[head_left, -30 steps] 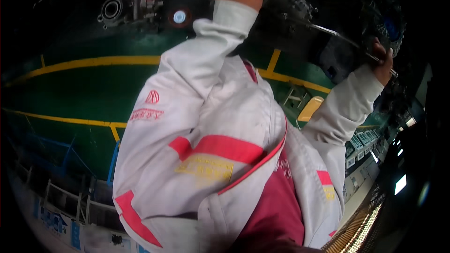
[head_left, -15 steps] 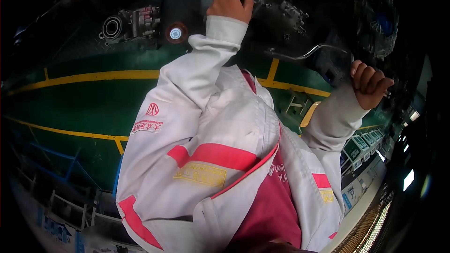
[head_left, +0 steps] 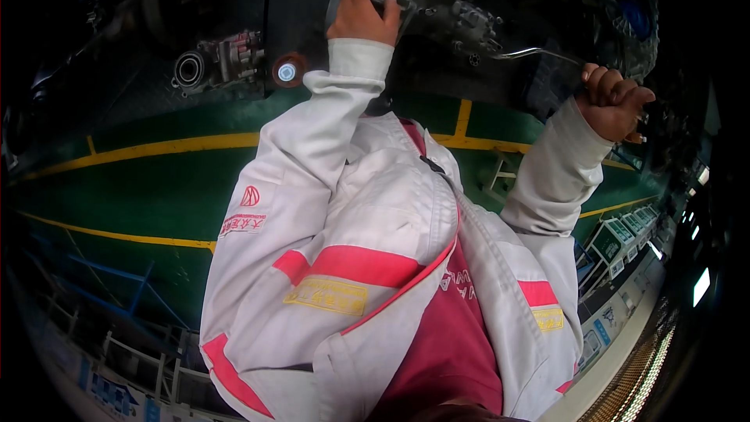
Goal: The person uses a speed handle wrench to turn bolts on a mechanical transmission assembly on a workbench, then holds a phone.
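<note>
Up on the dark worktop (head_left: 301, 19), lg metal casing (head_left: 437, 16) lies near top of view, L hand (head_left: 363, 16) at its left part. L fingers spread, thumb well apart, not wrapped round anything I can see; reads as a flat steadying hold, but can't confirm palm contact from this angle. R hand (head_left: 613, 105) is out to the right, fingers curled tight round one end of a bent bar (head_left: 531, 51). Other end of bar runs to the casing's right end; can't tell if it's actually seated (too dark, parts overlap).

Nearby: small part w/ round bearing (head_left: 203, 66) and brown ring w/ bright centre (head_left: 289, 70), both left of L hand, well apart from the bar. Part w/ blue centre (head_left: 637, 19) sits past R hand, prob the one to watch for knuckle knocks.

Step in hand, my read: R works the bar vs the casing, L keeps casing from shifting. To do it well: check bar end is fully home & square before loading it; press along its line, don't lever sideways. Swing smooth, R wrist loose, ease off asap if it skips. L: firm flat pressure, weight down, fingers clear of the bar's sweep. Jacket (head_left: 367, 219) hangs open, so keep its edge & both cuffs off the moving bar. More light on the far end wd help.
</note>
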{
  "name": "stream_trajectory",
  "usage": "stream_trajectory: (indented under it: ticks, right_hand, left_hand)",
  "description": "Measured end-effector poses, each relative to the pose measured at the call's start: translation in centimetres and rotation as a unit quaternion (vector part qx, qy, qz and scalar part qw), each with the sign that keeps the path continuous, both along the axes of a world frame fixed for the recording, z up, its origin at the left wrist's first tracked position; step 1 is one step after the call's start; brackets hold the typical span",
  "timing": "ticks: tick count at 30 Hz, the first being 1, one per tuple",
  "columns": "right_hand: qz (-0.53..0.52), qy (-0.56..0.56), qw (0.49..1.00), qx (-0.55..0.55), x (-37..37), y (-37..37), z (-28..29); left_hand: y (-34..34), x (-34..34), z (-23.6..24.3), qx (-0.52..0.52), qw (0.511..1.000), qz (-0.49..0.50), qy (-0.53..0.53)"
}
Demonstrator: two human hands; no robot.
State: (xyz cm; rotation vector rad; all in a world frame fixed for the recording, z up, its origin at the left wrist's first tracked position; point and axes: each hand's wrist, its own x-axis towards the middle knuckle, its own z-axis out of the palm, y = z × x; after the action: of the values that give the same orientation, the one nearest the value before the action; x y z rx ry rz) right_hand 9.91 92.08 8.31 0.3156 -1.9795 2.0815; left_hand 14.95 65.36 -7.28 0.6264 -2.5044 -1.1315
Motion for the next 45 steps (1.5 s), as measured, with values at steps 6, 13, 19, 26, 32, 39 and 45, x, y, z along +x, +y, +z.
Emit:
stream_trajectory:
  ticks: [6,13,19,26,32,39,45]
  right_hand:
    - [0.086,0.016,0.996,-0.025,0.0,0.1,0.7]
    - [0.152,0.007,0.987,-0.054,-1.1,-1.5,1.2]
    - [0.154,0.033,0.986,-0.051,-1.1,-1.2,1.0]
    - [0.078,0.061,0.995,0.008,-0.8,-3.7,1.3]
    - [0.041,0.067,0.997,0.011,-0.1,-3.4,1.1]
    - [-0.064,0.101,0.993,0.005,2.0,-1.5,-0.2]
    - [-0.166,0.035,0.983,-0.064,2.2,-2.9,-0.8]
  left_hand:
    - [0.1,0.0,0.1,-0.015,1.000,-0.001,0.001]
    - [0.2,-0.3,0.4,-0.011,1.000,-0.007,-0.007]
    - [0.0,-0.2,0.3,-0.015,1.000,-0.004,0.003]
    - [-0.1,-0.3,-0.1,-0.029,0.999,-0.012,0.007]
    - [-0.1,-0.2,-0.1,-0.027,0.999,-0.018,0.006]
    - [-0.2,-0.2,-0.3,-0.023,1.000,-0.010,0.014]
    - [0.0,-0.2,1.1,-0.004,0.999,-0.014,-0.045]
